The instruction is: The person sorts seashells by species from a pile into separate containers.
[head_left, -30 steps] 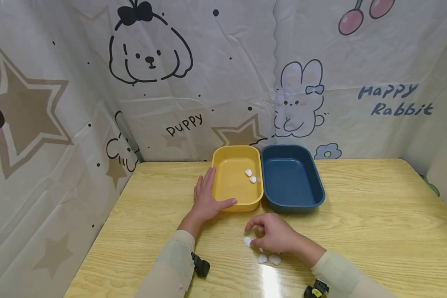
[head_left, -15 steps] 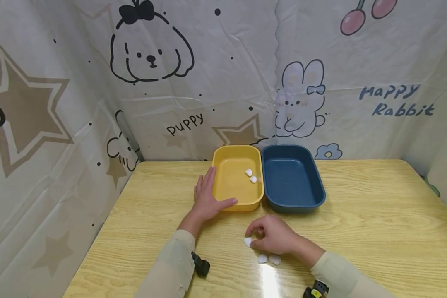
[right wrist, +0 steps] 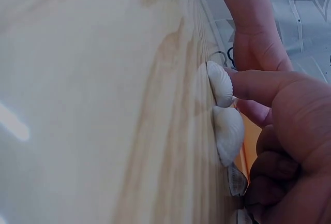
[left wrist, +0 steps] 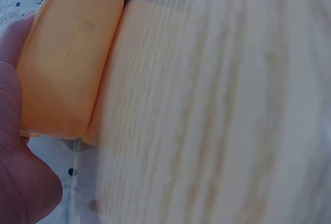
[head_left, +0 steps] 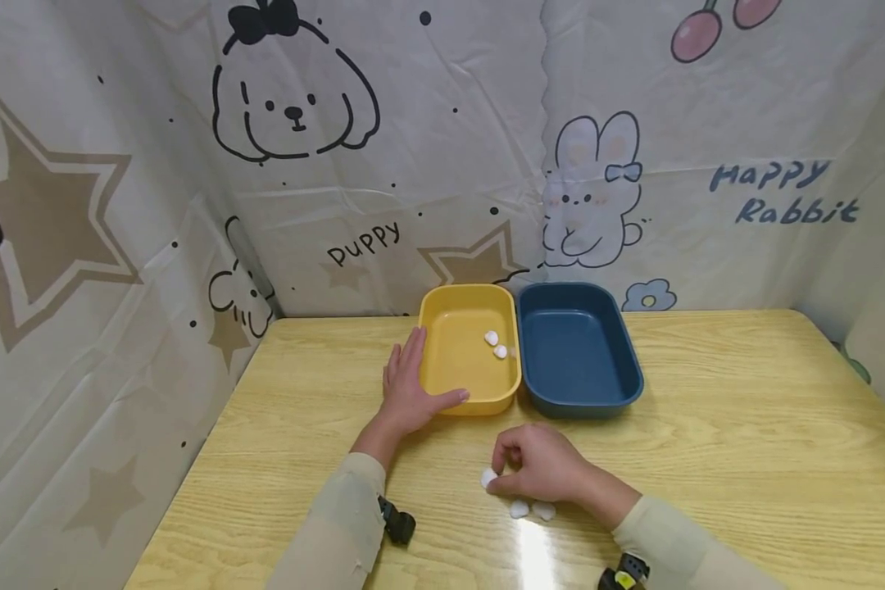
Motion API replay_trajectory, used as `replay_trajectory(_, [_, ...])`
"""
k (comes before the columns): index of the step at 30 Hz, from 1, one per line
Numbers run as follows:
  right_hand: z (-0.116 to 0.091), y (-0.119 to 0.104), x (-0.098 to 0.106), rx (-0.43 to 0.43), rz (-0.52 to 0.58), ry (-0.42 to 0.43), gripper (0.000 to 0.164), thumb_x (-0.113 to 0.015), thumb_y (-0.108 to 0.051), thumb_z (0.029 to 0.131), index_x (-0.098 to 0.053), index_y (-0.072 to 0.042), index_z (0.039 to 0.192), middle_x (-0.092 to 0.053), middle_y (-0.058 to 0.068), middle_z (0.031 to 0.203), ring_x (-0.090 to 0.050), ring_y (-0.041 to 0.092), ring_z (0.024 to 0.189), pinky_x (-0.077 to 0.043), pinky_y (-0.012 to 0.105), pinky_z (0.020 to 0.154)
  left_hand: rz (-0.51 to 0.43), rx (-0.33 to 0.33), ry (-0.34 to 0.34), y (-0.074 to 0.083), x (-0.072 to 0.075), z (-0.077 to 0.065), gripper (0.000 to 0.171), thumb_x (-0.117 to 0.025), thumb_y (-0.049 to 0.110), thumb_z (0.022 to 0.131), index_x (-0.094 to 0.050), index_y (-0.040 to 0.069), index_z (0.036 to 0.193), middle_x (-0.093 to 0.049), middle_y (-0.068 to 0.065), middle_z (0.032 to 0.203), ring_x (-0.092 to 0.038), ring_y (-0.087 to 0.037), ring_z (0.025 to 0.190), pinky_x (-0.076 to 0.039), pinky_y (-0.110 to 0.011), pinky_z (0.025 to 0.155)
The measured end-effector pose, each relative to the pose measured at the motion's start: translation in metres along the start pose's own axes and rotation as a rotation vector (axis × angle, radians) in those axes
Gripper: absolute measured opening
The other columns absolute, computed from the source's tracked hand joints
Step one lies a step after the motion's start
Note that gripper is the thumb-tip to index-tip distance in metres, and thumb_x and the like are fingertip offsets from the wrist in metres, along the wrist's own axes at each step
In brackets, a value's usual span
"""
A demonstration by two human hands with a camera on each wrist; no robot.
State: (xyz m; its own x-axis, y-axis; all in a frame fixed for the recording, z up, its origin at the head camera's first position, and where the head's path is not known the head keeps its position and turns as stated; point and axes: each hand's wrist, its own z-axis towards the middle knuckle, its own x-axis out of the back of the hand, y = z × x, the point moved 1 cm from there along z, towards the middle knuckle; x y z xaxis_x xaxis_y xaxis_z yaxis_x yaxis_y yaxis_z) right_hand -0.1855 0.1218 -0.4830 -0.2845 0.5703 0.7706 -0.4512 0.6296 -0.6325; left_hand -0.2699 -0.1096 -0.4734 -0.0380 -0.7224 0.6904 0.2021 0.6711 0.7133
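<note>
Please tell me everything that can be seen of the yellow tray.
The yellow tray is a rounded rectangle with raised walls, smooth and plastic-looking. It sits upright on the wood-grain table, close beside the blue tray. Two small white shell-like pieces lie inside, near the wall facing the blue tray. The person's left grip touches it, fingers along the left wall, thumb at the near rim.

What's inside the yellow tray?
Inside the yellow tray: two small white shells, near its right wall. The left hand covers the near-left corner, and the near wall's inner face is turned away, so those spots can't be seen.
</note>
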Motion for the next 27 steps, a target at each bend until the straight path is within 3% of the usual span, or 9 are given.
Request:
replay_trajectory(8, [0.0016, 0.0, -0.0003, -0.007, -0.008, -0.027, 0.026, -0.088, -0.036, 0.074, -0.07, -0.027, 0.09, -0.044, -0.015, 0.058, -0.041, 0.003, 0.054, -0.039, 0.027, 0.058, 0.0, -0.008, -0.002, -0.0014, -0.0005, -0.0001, 0.121, -0.084, 0.054, 0.074, -0.006, 0.026, 0.162, -0.004, 0.008, 0.166, 0.003, -0.033, 0.15, 0.003, -0.055, 0.116])
replay_trajectory(18, [0.0023, -0.002, 0.0014, -0.014, -0.001, -0.05, 0.018, -0.085, -0.032, 0.077, -0.069, -0.029, 0.086, -0.046, -0.015, 0.058, -0.044, 0.003, 0.056, -0.039, 0.027, 0.057, 0.019, -0.011, 0.003, -0.0025, -0.0013, 0.0018, 0.121, -0.083, 0.056, 0.074, -0.005, 0.027, 0.162, -0.003, 0.01, 0.166, 0.002, -0.034, 0.15, 0.002, -0.056, 0.116])
replay_trajectory(27, [0.0026, -0.0022, 0.0027, -0.036, 0.075, -0.052, 0.02, -0.086, -0.031, 0.078, -0.069, -0.026, 0.086, -0.042, -0.014, 0.058, -0.042, 0.005, 0.054, -0.038, 0.027, 0.056, 0.022, -0.003, 0.005, -0.0027, -0.0015, 0.0014, 0.122, -0.083, 0.058, 0.073, -0.007, 0.026, 0.162, -0.004, 0.008, 0.167, 0.003, -0.033, 0.15, 0.002, -0.054, 0.116])
